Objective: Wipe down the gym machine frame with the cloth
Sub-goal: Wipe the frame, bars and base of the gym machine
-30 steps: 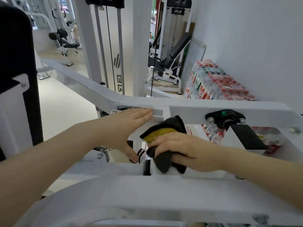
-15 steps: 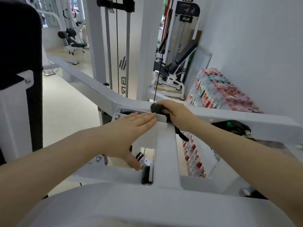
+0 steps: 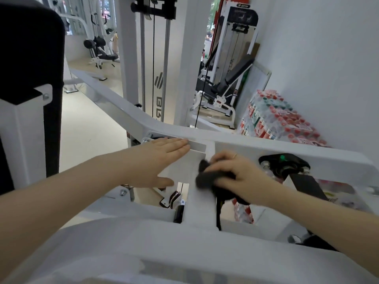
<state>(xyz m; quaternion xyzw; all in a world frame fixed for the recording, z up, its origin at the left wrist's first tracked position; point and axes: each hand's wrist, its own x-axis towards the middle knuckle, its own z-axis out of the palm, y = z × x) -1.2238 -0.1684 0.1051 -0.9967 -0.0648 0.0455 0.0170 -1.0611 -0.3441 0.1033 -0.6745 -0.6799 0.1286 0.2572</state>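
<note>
The white gym machine frame [image 3: 246,144] crosses the view, with a short white bar [image 3: 200,203] running from it toward me. My right hand [image 3: 240,177] grips a dark bunched cloth [image 3: 207,178] and presses it on the top of that bar, just below the cross beam. A loose end of the cloth hangs down the bar's right side. My left hand [image 3: 155,160] lies flat, fingers straight, on a white plate at the joint, left of the cloth.
A black pivot bracket [image 3: 285,165] with bolts sits on the beam right of my right hand. Packs of bottled water [image 3: 276,121] are stacked against the white wall. A black pad [image 3: 30,58] stands at left. Weight-stack columns and other machines fill the background.
My right hand has pulled the cloth back from the top of the cross beam down onto the short bar, closer to me. My left hand has stayed flat on the plate.
</note>
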